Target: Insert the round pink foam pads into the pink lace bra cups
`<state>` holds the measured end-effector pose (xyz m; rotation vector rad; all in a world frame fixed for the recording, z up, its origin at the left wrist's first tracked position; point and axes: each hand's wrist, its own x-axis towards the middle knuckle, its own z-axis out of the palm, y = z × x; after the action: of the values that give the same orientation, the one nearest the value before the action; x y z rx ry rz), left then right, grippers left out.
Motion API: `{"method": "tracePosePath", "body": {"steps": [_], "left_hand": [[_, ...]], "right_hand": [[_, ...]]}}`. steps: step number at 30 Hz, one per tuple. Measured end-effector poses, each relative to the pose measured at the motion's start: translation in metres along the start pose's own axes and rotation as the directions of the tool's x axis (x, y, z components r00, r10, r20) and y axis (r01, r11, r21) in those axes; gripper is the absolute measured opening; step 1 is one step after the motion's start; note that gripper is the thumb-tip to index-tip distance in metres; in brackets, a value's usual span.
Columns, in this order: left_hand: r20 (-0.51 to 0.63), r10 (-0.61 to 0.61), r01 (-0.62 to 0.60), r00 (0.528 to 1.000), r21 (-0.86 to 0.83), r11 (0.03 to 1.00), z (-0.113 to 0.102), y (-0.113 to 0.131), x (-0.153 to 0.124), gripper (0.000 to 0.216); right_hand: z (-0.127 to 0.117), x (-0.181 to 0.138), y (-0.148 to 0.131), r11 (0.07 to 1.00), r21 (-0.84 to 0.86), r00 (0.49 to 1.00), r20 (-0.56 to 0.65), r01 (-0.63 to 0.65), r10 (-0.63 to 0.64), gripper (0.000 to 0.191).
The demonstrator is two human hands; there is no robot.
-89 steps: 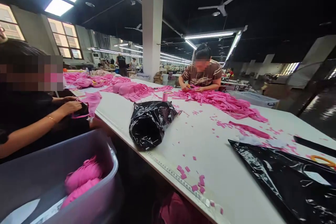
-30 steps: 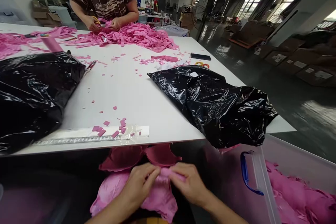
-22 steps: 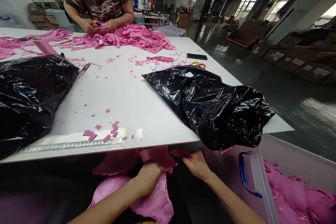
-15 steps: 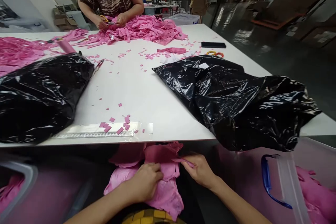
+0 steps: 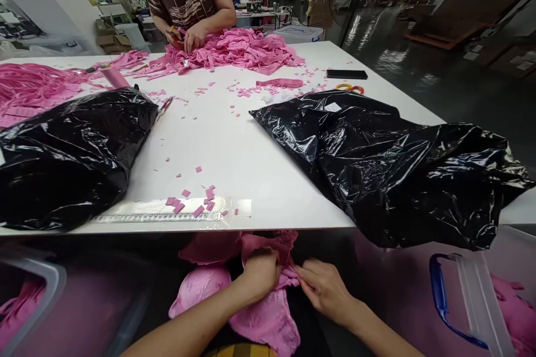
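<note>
A pink bra [image 5: 268,318] with moulded cups hangs over my lap, below the table's front edge. My left hand [image 5: 260,278] is closed on its upper part, the fingertips hidden behind the knuckles. Close to its right, my right hand [image 5: 325,291] pinches a narrow pink edge or strap of the same bra between thumb and fingers. More pink cups [image 5: 209,248] show behind, in the shade under the tabletop.
Black plastic bags [image 5: 75,156] [image 5: 389,173] lie at both sides of the white table [image 5: 234,162]. Between them are a ruler [image 5: 154,216] and pink scraps. Clear bins [image 5: 469,290] flank my lap. Across the table a person [image 5: 192,11] handles pink straps [image 5: 251,50].
My left hand has moved up and right along the bra, closer to my right hand. The strip my right hand held out to the side now lies against the bra.
</note>
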<state>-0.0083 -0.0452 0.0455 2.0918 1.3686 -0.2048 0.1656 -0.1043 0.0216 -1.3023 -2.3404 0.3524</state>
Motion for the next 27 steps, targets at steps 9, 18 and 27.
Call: {"method": "tracePosePath", "body": {"steps": [9,18,27], "left_hand": [[0.006,-0.109,0.109,0.994,0.037,0.993,0.012,0.011,0.007,0.027],[-0.065,-0.093,0.082,0.994,-0.160,0.984,0.016,-0.006,0.002,0.021],[-0.002,-0.156,0.142,0.988,-0.404,0.904,0.018,-0.016,0.010,0.018]], "right_hand": [[0.002,-0.004,0.007,0.993,-0.092,0.995,-0.061,0.078,-0.084,0.024],[0.014,-0.002,0.007,0.982,-0.128,0.971,-0.176,0.142,-0.163,0.024],[0.023,0.002,0.009,0.993,0.026,0.962,-0.250,0.116,-0.106,0.021]]}}
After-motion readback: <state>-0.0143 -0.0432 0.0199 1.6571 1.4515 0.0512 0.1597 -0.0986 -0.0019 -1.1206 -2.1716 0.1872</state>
